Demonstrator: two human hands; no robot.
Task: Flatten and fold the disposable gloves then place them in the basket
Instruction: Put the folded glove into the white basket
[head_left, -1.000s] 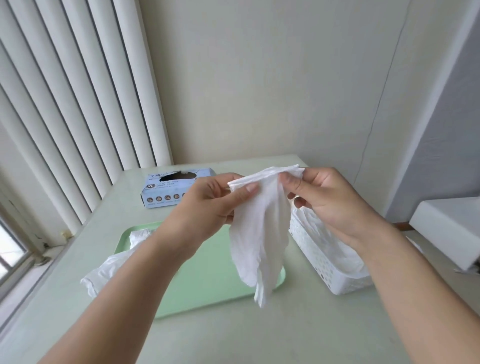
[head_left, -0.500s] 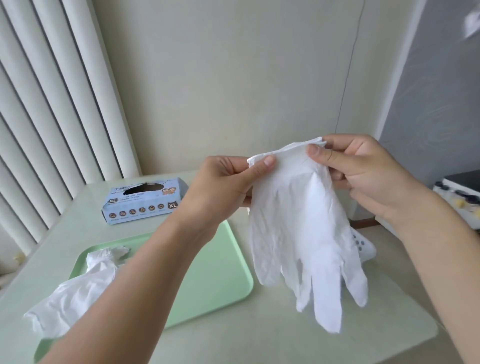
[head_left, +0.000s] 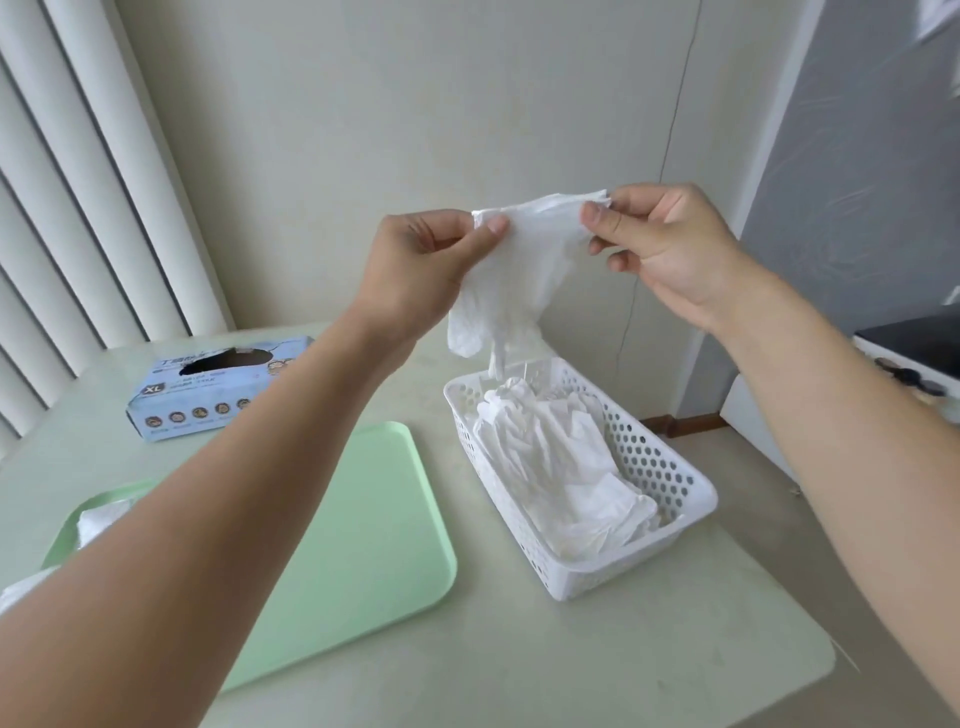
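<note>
- Head view, centre of the frame: the left hand (head_left: 421, 260) and the right hand (head_left: 660, 244) each pinch one corner of the cuff of a white disposable glove (head_left: 519, 275), thumb on the near side, so each grip is clamped on the glove's top edge.
- Half a second ago the glove hung broad and open, its fingers spread and pointing down; now its lower part is drawn up and bunched, with only a thin twist dangling at centre frame. I read this as a shake or flick to smooth it, not yet a fold.
- The hands have also moved apart, so the cuff is pulled tauter than before.
- The glove now hangs directly above the far end of the white perforated basket (head_left: 670, 467), right of centre, without touching it. Earlier the basket was almost hidden behind the glove.
- The basket already holds a pile of crumpled white gloves (head_left: 561, 467), so part of the task looks done.
- Lower left: the green tray (head_left: 363, 519) lies on the counter (head_left: 571, 665), with more loose gloves (head_left: 98, 519) at its left end, partly hidden by the left forearm. These are still to be handled.
- Left of centre: a blue XL glove box (head_left: 208, 389) sits behind the tray.
- Judgement: the glove still needs flattening and folding, probably on the tray.
</note>
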